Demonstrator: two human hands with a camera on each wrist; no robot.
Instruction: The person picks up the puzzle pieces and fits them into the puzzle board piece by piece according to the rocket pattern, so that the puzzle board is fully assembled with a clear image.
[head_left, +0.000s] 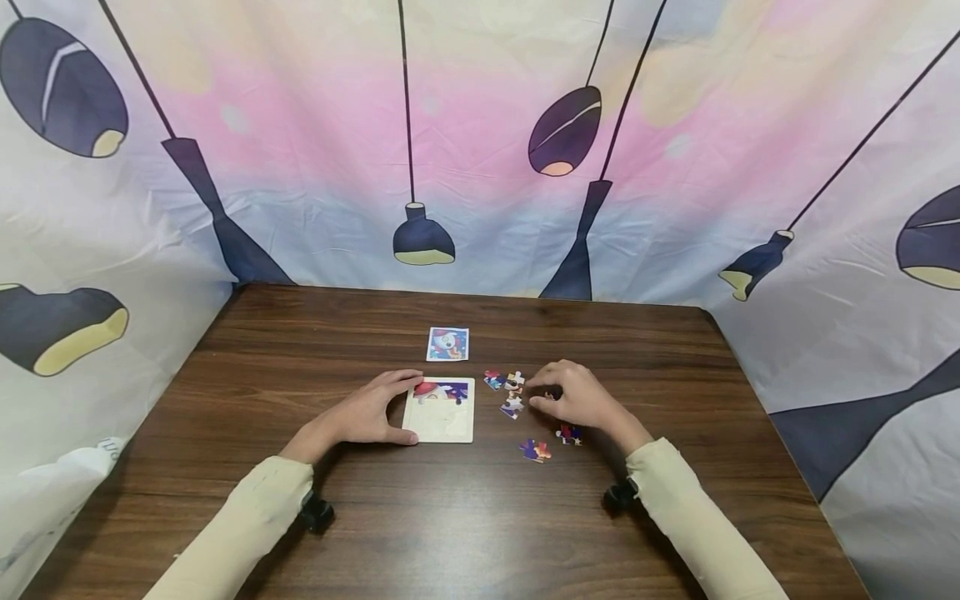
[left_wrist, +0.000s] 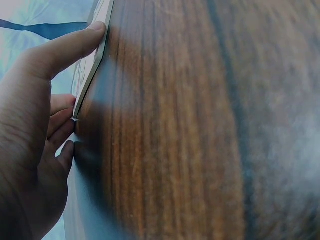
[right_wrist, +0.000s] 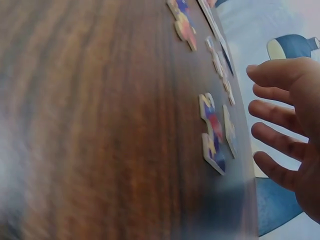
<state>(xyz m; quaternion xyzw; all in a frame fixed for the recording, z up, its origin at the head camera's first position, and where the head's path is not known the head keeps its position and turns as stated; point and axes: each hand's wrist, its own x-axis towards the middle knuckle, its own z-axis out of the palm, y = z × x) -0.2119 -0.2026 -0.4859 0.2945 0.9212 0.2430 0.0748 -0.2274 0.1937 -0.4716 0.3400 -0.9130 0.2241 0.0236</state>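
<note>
My left hand point(head_left: 372, 408) holds the left side of a pale puzzle board point(head_left: 444, 425), thumb at the near corner and fingertips at the far one. In the left wrist view the thumb point(left_wrist: 80, 47) lies on the board's edge. A colourful strip of fitted picture fills the board's far part; bare board shows below. My right hand point(head_left: 573, 396) hovers over loose jigsaw pieces to the right, fingers loosely spread and holding nothing in the right wrist view. One dark piece point(head_left: 553, 392) is partly hidden beneath it. Beside its fingertips lie further pieces point(head_left: 512, 406).
Behind the board lies a small square picture card point(head_left: 447, 344). A purple-and-orange piece point(head_left: 536, 450) and a dark red-and-blue piece point(head_left: 568, 435) lie nearer me on the brown wooden table point(head_left: 322, 333). A printed curtain point(head_left: 315, 208) hangs around its back and sides.
</note>
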